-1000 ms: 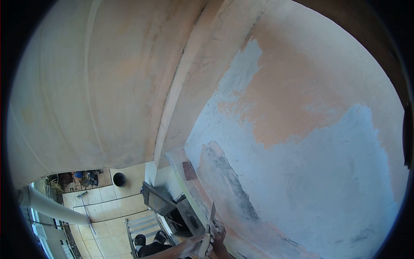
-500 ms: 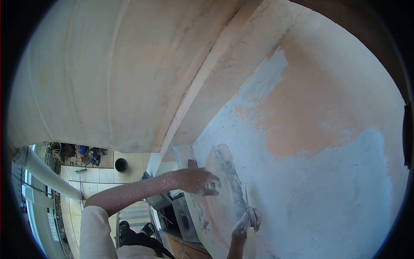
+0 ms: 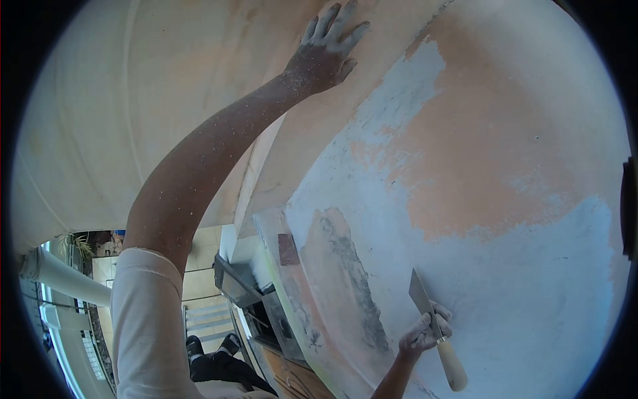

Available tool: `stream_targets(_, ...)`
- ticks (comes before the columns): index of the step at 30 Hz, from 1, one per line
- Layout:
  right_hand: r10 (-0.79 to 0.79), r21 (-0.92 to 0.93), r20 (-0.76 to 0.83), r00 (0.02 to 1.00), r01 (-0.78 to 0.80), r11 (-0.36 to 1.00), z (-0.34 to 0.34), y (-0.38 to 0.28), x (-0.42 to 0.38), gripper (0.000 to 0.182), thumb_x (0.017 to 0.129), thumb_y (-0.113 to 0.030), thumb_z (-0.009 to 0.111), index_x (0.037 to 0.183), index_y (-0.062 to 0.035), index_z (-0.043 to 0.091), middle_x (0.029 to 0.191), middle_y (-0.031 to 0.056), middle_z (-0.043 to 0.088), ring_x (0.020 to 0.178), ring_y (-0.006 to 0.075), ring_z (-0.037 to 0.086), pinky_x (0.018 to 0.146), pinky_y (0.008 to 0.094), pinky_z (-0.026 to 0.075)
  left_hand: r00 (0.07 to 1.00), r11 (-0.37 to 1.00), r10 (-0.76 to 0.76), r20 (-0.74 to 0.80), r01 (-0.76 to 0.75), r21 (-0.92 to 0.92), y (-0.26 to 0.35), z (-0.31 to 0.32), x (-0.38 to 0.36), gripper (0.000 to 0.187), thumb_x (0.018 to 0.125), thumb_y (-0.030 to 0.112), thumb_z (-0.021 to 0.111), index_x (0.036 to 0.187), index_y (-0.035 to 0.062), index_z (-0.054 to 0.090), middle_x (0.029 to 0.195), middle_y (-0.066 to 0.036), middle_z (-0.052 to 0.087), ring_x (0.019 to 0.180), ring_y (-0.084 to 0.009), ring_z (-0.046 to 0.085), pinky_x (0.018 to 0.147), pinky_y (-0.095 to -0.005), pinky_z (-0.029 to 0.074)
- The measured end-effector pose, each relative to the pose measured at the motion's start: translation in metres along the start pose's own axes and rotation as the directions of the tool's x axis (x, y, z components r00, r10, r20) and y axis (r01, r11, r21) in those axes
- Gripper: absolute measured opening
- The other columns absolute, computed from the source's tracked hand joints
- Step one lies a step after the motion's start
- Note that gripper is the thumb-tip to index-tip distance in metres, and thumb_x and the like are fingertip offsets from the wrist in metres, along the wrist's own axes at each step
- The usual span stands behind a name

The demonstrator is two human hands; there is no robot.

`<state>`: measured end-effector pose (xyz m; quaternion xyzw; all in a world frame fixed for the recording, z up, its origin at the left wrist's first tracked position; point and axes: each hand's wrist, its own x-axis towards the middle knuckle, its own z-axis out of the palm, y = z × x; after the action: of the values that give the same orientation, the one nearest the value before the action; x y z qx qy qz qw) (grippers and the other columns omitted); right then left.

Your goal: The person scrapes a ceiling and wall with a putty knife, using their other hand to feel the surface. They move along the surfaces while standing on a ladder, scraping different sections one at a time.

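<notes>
The scraper [image 3: 419, 291], a thin tapered metal blade on a rounded pale handle [image 3: 452, 367], is gripped in the dusty right hand [image 3: 420, 334] before the patchy blue-and-tan wall [image 3: 518, 286]. The powdery left hand [image 3: 324, 52] is open, fingers spread, over beige plaster [image 3: 206, 66]; contact is unclear.

Left of the right fingers [image 3: 440, 310] is a dark cabinet [image 3: 282, 326], and farther left a slatted frame [image 3: 207, 326] over a tiled floor [image 3: 205, 282]. Well below and left of the left fingers [image 3: 343, 18] are a pale round column [image 3: 73, 278] and a spiky plant [image 3: 80, 245].
</notes>
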<state>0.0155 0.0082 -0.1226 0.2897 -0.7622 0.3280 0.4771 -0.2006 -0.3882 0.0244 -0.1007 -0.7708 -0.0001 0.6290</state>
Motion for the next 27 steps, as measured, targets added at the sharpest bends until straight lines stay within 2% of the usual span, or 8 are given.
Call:
stream_targets(2,-0.042,0.029,-0.004,0.999,0.042,0.999,0.003,0.004,-0.001,0.017,0.09,-0.008,0.045,0.096,-0.0078,0.029,0.09,0.018,0.05,0.086,0.0249,0.05,0.072,0.0339,0.046,0.995,0.996,-0.04,-0.096,0.033,-0.079,0.003,0.013,-0.003,0.064,0.08,0.024,0.061,0.134,0.0006,0.036,0.143,-0.029,0.017,0.134,-0.0464,0.015,0.108,-0.0546,0.021)
stream_targets(5,-0.053,-0.021,0.019,0.998,0.053,0.998,0.0,0.004,-0.001,0.018,0.09,-0.009,0.046,0.095,-0.0076,0.029,0.087,0.0185,0.052,0.082,0.0254,0.052,0.069,0.0339,0.046,0.993,0.991,-0.033,-0.112,0.018,-0.133,0.002,0.015,-0.001,0.063,0.08,0.023,0.062,0.133,0.0003,0.037,0.143,-0.029,0.018,0.134,-0.0466,0.014,0.106,-0.0553,0.022)
stream_targets(11,-0.105,-0.102,-0.008,0.994,0.104,0.989,-0.001,0.009,-0.006,0.017,0.089,-0.009,0.046,0.093,-0.0068,0.03,0.085,0.0195,0.053,0.075,0.0266,0.054,0.062,0.0342,0.047,0.993,0.997,0.067,-0.096,-0.071,-0.041,0.0,0.017,-0.005,0.054,0.078,0.02,0.062,0.126,0.0012,0.045,0.144,-0.025,0.021,0.134,-0.0461,0.015,0.104,-0.0603,0.021)
stream_targets(14,-0.132,-0.139,-0.029,0.991,0.127,0.982,0.001,0.013,-0.008,0.017,0.088,-0.009,0.046,0.093,-0.0068,0.029,0.082,0.0191,0.053,0.074,0.0269,0.054,0.059,0.0333,0.047,0.985,0.996,0.09,-0.144,-0.092,-0.011,0.001,0.018,-0.003,0.047,0.078,0.018,0.061,0.12,0.0012,0.049,0.142,-0.023,0.027,0.134,-0.0453,0.017,0.103,-0.0627,0.02)
stream_targets(20,-0.188,-0.111,-0.051,0.981,0.181,0.977,0.003,0.017,-0.007,0.02,0.088,-0.009,0.047,0.094,-0.0052,0.028,0.082,0.0205,0.053,0.065,0.0262,0.056,0.053,0.0338,0.049,0.983,0.991,0.123,-0.133,-0.13,-0.042,0.004,0.016,-0.003,0.034,0.078,0.014,0.059,0.11,0.0028,0.055,0.134,-0.02,0.04,0.131,-0.039,0.03,0.102,-0.0626,0.022)
stream_targets(23,-0.202,-0.148,-0.068,0.977,0.19,0.971,0.006,0.014,-0.005,0.02,0.088,-0.009,0.047,0.095,-0.0044,0.029,0.082,0.021,0.054,0.064,0.0266,0.056,0.052,0.0344,0.05,0.984,0.986,0.146,-0.099,-0.153,-0.068,0.005,0.017,-0.003,0.029,0.079,0.013,0.06,0.106,0.0034,0.057,0.134,-0.014,0.043,0.127,-0.0349,0.036,0.101,-0.062,0.024)
stream_targets(27,-0.189,-0.277,-0.013,0.982,0.178,0.944,0.001,0.012,-0.008,0.02,0.087,-0.007,0.047,0.098,-0.0028,0.03,0.083,0.0218,0.054,0.067,0.0278,0.057,0.053,0.0334,0.05,0.979,0.984,0.179,-0.098,-0.181,-0.003,0.003,0.02,-0.006,0.024,0.079,0.014,0.061,0.101,0.0038,0.06,0.13,-0.011,0.047,0.126,-0.0334,0.039,0.097,-0.0621,0.027)
